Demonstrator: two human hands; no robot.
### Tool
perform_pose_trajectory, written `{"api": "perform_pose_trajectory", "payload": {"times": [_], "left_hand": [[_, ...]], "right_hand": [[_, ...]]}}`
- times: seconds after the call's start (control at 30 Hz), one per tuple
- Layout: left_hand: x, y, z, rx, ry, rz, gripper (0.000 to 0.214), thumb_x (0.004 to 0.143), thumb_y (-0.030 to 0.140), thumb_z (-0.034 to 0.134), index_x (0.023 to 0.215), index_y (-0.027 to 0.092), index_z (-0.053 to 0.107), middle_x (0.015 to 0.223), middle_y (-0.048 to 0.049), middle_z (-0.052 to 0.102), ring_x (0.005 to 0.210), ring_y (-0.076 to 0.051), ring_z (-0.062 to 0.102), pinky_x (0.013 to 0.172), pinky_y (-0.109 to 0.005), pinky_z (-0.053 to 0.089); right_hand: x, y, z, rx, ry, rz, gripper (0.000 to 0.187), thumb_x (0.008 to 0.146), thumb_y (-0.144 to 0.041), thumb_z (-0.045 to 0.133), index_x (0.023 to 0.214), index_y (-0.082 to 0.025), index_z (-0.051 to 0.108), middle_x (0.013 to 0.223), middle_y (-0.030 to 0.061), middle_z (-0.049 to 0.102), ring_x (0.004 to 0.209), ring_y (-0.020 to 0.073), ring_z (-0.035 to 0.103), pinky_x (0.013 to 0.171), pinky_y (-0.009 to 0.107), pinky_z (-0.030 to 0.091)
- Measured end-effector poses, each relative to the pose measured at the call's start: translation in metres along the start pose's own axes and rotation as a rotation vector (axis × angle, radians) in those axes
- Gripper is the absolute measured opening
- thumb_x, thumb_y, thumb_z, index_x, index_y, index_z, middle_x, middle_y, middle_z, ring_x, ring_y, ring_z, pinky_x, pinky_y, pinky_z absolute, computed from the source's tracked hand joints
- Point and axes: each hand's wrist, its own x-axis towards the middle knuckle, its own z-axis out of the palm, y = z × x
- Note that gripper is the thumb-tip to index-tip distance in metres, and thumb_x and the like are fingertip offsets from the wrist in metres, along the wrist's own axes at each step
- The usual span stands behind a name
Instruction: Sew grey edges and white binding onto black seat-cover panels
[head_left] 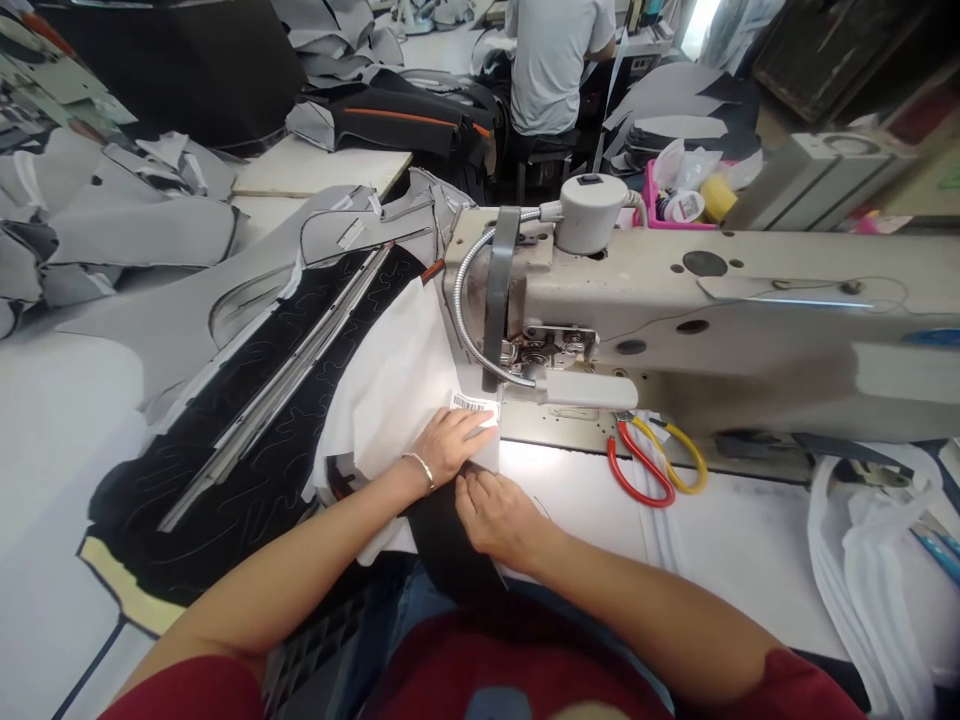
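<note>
My left hand [450,445] lies flat on a white fabric piece [397,380], fingers stretched toward the needle area of the sewing machine [630,290]. Beneath its fingertips is a white label with a barcode [471,403]. Close beside it, my right hand [499,515] pinches the edge of a black fabric strip [450,545] that hangs down toward my lap. The needle and presser foot are mostly hidden behind a grey strap and the lamp [589,388]. Left of my hands spreads a black stitched panel [262,430] with a long zipper-like strip along it.
Scissors [652,460] with red and yellow handles lie on the machine bed's right. White tape [862,560] is heaped at the far right. Grey cut pieces [142,210] pile up at left. Behind the machine, a person [559,70] sits near a pink basket [679,222].
</note>
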Motion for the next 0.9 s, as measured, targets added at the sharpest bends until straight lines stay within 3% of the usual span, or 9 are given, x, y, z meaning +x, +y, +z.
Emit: {"api": "perform_pose_trajectory", "payload": {"times": [0.37,0.6,0.9], "left_hand": [[0.006,-0.012,0.005,0.009,-0.022,0.023,0.033,0.078,0.010,0.040,0.106,0.020,0.055,0.118,-0.0057,0.051,0.097,-0.020,0.045,0.071,-0.032,0.035],[0.024,-0.028,0.009,0.069,0.028,0.029,0.030,0.079,0.012,0.037,0.100,0.020,0.058,0.102,-0.0058,0.059,0.084,-0.018,0.049,0.066,-0.032,0.034],[0.025,-0.027,0.011,0.074,0.103,0.042,0.032,0.081,0.010,0.033,0.098,0.019,0.059,0.089,-0.0060,0.060,0.075,-0.017,0.049,0.062,-0.031,0.034]], "right_hand": [[0.006,0.009,0.005,0.027,0.048,0.063,0.021,0.081,-0.005,0.037,0.089,-0.005,0.056,0.068,0.0103,0.060,0.065,0.0157,0.054,0.057,0.028,0.045],[0.015,0.026,0.013,0.067,0.099,0.154,0.021,0.082,-0.006,0.035,0.082,-0.009,0.056,0.077,0.0100,0.062,0.068,0.0143,0.053,0.060,0.025,0.045],[0.016,0.029,0.003,0.107,-0.101,0.163,0.017,0.078,-0.005,0.038,0.074,-0.012,0.052,0.064,0.0060,0.057,0.060,0.0152,0.050,0.051,0.024,0.041]]}}
